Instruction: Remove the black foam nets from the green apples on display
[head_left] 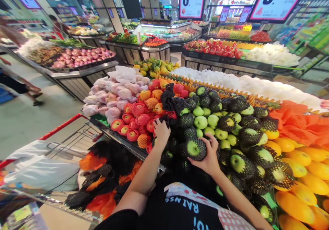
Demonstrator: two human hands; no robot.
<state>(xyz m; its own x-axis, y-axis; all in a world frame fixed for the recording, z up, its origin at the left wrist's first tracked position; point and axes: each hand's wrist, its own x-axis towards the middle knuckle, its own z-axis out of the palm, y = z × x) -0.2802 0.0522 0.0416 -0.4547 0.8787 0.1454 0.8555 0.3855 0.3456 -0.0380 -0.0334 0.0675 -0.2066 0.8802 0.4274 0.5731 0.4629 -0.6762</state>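
The hands were apart. The right hand [210, 156] was clamped on a netted green apple [194, 149] at the near side of the loose green apples [200, 122]; the left hand [162, 133] was at some black foam netting [167, 119] beside red-netted apples [138, 110], whether gripping it I could not tell. A shopping cart [60, 126] stood leftward

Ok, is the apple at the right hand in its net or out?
In: black net wraps the sides of the apple, leaving its green end showing.
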